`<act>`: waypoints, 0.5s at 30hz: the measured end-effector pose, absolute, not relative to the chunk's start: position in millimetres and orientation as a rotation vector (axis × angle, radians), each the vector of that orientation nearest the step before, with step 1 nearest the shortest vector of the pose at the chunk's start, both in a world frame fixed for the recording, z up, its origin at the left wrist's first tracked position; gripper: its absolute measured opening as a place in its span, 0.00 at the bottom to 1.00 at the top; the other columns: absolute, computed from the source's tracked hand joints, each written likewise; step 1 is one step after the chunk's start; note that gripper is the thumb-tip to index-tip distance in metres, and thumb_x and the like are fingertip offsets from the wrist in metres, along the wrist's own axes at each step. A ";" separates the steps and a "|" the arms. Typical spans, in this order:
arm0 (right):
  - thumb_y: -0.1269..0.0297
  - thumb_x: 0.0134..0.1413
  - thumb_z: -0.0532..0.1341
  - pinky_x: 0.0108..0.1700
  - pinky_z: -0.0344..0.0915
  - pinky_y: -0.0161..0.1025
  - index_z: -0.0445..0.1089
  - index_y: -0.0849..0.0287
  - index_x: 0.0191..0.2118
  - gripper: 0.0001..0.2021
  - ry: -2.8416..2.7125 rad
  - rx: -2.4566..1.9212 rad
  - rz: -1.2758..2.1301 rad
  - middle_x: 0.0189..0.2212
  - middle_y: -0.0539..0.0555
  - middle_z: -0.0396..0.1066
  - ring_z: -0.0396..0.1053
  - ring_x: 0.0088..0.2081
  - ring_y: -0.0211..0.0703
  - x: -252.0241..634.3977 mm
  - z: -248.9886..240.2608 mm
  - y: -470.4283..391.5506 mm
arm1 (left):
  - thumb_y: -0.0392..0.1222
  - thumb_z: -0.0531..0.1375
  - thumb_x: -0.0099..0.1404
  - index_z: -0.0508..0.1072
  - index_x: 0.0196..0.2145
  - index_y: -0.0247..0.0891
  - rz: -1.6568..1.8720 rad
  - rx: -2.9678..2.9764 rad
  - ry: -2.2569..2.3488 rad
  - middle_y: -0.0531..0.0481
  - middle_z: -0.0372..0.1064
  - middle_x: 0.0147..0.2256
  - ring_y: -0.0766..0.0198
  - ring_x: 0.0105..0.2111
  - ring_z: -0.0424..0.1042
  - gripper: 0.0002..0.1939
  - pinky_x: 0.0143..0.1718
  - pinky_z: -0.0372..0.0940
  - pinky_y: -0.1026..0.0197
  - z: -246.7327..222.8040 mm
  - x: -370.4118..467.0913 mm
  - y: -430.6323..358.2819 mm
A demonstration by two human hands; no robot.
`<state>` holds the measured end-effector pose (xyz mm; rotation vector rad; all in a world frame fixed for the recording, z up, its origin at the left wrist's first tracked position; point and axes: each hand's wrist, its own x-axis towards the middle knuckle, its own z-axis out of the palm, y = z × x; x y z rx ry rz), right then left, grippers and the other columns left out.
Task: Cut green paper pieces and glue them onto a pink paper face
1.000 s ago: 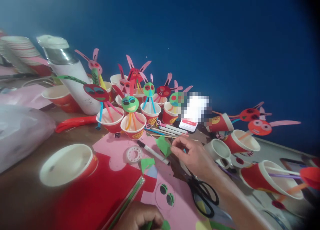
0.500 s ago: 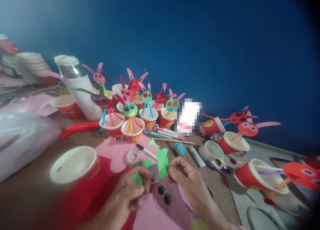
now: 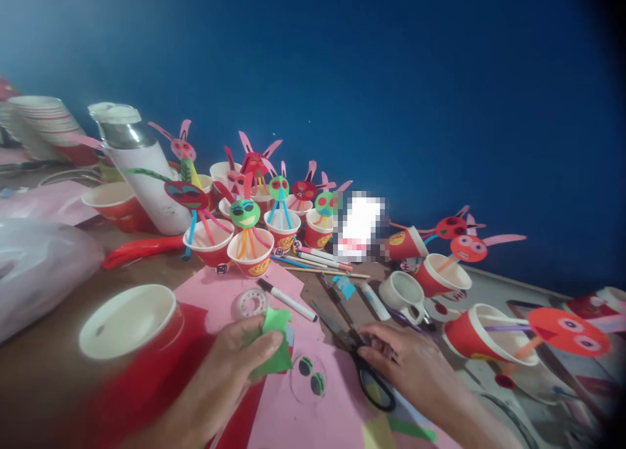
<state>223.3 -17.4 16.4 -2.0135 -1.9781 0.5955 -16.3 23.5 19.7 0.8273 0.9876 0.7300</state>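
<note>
Pinched between the thumb and fingers of my left hand (image 3: 235,351) is a piece of green paper (image 3: 280,345), its torn-looking edges sticking out. My right hand (image 3: 408,358) has its thumb and fingers closed at the pivot of the black-handled scissors (image 3: 374,385), whose blades point away to the upper left. Between my hands a pink paper circle (image 3: 308,387) with two black-and-green eyes lies on pink paper (image 3: 281,413). Beyond my left hand are a white tape roll (image 3: 264,300) and a capped marker (image 3: 288,299).
Paper cups with rabbit-faced straw figures stand along the back, like this cup (image 3: 251,253), and at right, like this one (image 3: 460,335). An open cup (image 3: 130,322) and a plastic bag (image 3: 44,273) are at left. A mug (image 3: 403,296) and a thermos (image 3: 141,169) stand farther back.
My hands have moved apart. The green paper stays in my left hand; my right hand has let it go, moved right and closed on the scissors. The view has shifted slightly right.
</note>
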 end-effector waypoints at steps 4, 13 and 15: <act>0.63 0.47 0.61 0.37 0.64 0.43 0.71 0.51 0.42 0.13 -2.173 -2.096 0.507 0.33 0.51 0.74 0.71 0.34 0.49 232.9 4.2 -21.9 | 0.47 0.62 0.54 0.73 0.24 0.33 0.705 0.940 0.957 0.59 0.52 0.18 0.73 0.20 0.51 0.13 0.26 0.56 0.68 20.7 -21.2 27.5; 0.68 0.46 0.56 0.38 0.65 0.46 0.70 0.53 0.45 0.17 -2.335 -2.123 0.453 0.36 0.57 0.75 0.72 0.36 0.55 226.2 -4.2 -37.7 | 0.51 0.62 0.52 0.75 0.30 0.33 0.521 0.847 0.996 0.59 0.55 0.15 0.73 0.17 0.52 0.17 0.22 0.53 0.68 21.4 -27.1 26.2; 0.68 0.45 0.56 0.36 0.65 0.46 0.70 0.52 0.43 0.17 -2.311 -2.146 0.436 0.34 0.56 0.75 0.72 0.35 0.56 228.6 -3.3 -36.5 | 0.50 0.62 0.52 0.75 0.31 0.34 0.510 0.804 0.992 0.57 0.61 0.17 0.72 0.18 0.56 0.16 0.24 0.55 0.66 21.9 -27.5 24.9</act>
